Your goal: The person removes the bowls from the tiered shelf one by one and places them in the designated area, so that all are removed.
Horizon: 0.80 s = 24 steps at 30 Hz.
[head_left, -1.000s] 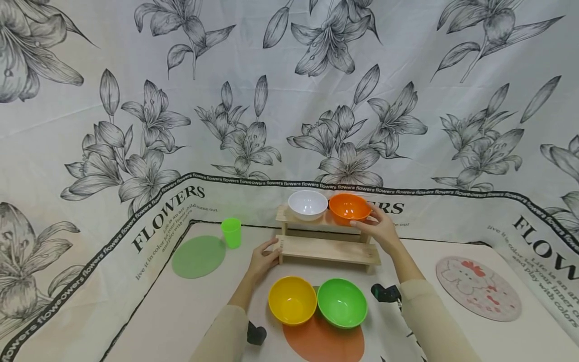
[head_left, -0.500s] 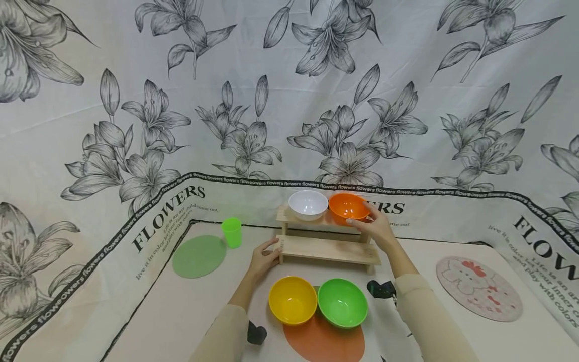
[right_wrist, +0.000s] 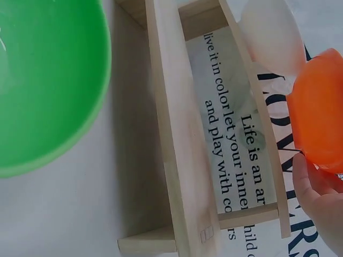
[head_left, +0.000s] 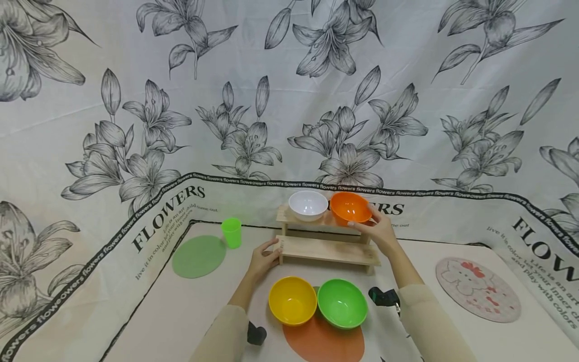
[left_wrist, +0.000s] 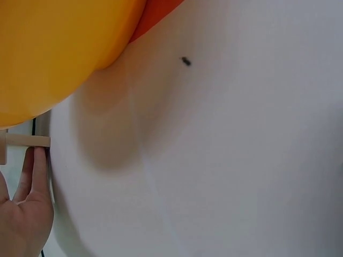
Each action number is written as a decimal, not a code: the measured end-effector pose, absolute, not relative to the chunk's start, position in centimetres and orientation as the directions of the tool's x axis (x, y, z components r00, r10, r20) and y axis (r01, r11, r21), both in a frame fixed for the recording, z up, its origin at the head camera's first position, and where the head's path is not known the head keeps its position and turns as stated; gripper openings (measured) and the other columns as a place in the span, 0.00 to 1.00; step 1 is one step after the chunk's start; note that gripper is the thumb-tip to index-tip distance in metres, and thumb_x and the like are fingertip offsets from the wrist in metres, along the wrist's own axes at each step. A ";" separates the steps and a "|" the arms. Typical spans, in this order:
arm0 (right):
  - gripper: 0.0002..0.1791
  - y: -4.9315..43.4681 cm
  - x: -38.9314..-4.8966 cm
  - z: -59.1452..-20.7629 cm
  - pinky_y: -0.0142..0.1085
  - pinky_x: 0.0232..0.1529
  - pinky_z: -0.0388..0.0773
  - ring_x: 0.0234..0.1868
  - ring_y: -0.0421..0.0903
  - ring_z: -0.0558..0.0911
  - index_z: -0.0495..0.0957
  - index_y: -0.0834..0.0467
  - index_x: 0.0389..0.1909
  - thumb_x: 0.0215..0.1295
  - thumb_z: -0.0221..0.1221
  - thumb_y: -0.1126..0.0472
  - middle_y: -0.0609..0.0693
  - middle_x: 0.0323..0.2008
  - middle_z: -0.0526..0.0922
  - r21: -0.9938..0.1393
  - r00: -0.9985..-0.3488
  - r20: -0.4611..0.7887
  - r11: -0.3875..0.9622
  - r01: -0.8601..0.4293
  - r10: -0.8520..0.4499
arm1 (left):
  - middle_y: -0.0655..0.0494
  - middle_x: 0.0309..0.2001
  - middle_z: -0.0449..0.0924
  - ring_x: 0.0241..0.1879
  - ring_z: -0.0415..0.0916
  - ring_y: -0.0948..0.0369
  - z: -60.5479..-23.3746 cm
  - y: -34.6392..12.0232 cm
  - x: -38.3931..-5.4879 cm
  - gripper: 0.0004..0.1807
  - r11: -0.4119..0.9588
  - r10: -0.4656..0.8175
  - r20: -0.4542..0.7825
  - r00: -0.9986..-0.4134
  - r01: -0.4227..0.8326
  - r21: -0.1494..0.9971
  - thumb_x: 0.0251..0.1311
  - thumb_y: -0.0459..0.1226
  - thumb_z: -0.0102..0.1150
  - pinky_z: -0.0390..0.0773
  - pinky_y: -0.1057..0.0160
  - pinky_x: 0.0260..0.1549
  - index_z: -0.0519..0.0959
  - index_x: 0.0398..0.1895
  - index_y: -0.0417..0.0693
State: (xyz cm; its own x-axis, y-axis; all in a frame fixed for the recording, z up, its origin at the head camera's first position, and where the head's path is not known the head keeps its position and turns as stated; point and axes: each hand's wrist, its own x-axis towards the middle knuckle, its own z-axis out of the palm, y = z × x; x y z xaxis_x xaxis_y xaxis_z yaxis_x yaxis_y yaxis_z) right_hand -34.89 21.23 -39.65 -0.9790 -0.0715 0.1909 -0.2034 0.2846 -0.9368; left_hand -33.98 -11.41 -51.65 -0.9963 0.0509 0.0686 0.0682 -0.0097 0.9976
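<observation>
My right hand [head_left: 380, 231] holds the orange bowl [head_left: 350, 206] at its right side, thumb at the front, on the upper step of a small wooden shelf [head_left: 330, 250]. Beside it on that step sits a white bowl [head_left: 308, 204]. My left hand [head_left: 262, 259] grips the left end of the shelf's lower step; in the left wrist view its fingers [left_wrist: 38, 171] reach up to the board. In front of the shelf, a yellow bowl [head_left: 292, 300] and a green bowl [head_left: 342, 303] stand side by side, over the edge of an orange round mat [head_left: 325, 342].
A green cup [head_left: 231, 233] stands at the back left beside a green round mat [head_left: 199, 257]. On the right lies a pink round mat [head_left: 478, 289] with a cartoon print. Flower-printed cloth [head_left: 244, 201] walls the table at the back and sides.
The orange bowl has shifted very slightly right and tilted a little in my right hand. My left hand and the other bowls stay where they were.
</observation>
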 end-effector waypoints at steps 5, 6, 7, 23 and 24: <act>0.49 21.3 -33.5 -39.5 0.18 0.48 0.73 0.61 0.63 0.67 0.46 0.62 0.73 0.56 0.66 0.63 0.63 0.71 0.52 -0.940 -0.966 0.240 0.228 -0.255 -0.095 | 0.40 0.38 0.79 0.36 0.79 0.60 -51.7 -11.4 -34.0 0.25 -0.031 0.048 0.065 -0.997 0.063 0.998 0.61 0.33 0.60 0.83 0.58 0.42 0.70 0.61 0.37; 0.48 21.3 -33.3 -39.5 0.17 0.47 0.73 0.61 0.63 0.67 0.47 0.62 0.72 0.56 0.66 0.64 0.64 0.70 0.53 -0.939 -0.964 0.248 0.221 -0.264 -0.097 | 0.40 0.39 0.79 0.36 0.79 0.60 -51.7 -11.4 -34.0 0.25 -0.033 0.047 0.066 -0.997 0.065 0.997 0.61 0.33 0.60 0.83 0.57 0.42 0.70 0.61 0.37; 0.48 21.4 -33.0 -39.6 0.17 0.46 0.73 0.61 0.63 0.67 0.47 0.62 0.72 0.56 0.66 0.65 0.64 0.70 0.53 -0.937 -0.961 0.258 0.215 -0.275 -0.100 | 0.39 0.39 0.79 0.36 0.79 0.60 -51.7 -11.4 -34.0 0.25 -0.038 0.046 0.065 -0.997 0.063 0.997 0.60 0.33 0.60 0.83 0.57 0.43 0.70 0.61 0.37; 0.45 22.5 -29.3 -41.1 0.20 0.46 0.75 0.58 0.64 0.70 0.50 0.61 0.72 0.57 0.65 0.65 0.66 0.68 0.57 -0.928 -0.956 0.277 0.231 -0.292 -0.096 | 0.38 0.42 0.79 0.37 0.79 0.60 -51.8 -11.4 -34.1 0.25 -0.032 0.061 0.065 -0.996 0.063 0.998 0.62 0.34 0.59 0.82 0.58 0.43 0.69 0.62 0.37; 0.46 22.5 -29.0 -41.2 0.20 0.46 0.75 0.59 0.65 0.69 0.49 0.62 0.72 0.57 0.65 0.64 0.66 0.68 0.56 -0.930 -0.959 0.268 0.234 -0.283 -0.094 | 0.38 0.42 0.79 0.37 0.79 0.60 -51.9 -11.4 -34.1 0.25 -0.029 0.060 0.066 -0.996 0.064 0.998 0.62 0.34 0.59 0.83 0.58 0.43 0.69 0.62 0.37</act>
